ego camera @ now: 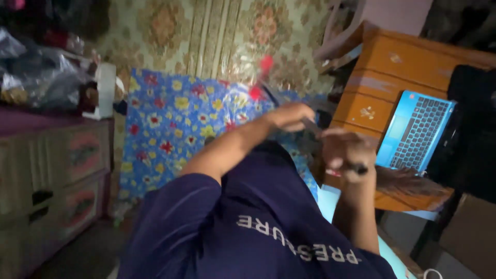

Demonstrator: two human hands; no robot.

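My left hand (292,116) is raised in front of my chest, its fingers closed on a thin grey object (310,125) that is blurred; two red blurred spots (261,77) show above it. My right hand (347,152) is close beside it, to the right, gripping the dark handle of a brush (408,182). The brush's brown bristles point right, over the desk edge below a blue laptop (416,129). The two hands nearly touch. My navy shirt (248,222) fills the lower middle of the view.
The open laptop lies on an orange wooden desk (382,77) at the right. A blue flowered cloth (170,124) lies on a patterned carpet (217,31). A drawer cabinet (57,170) with bags on top stands at the left. A cardboard box (470,232) sits lower right.
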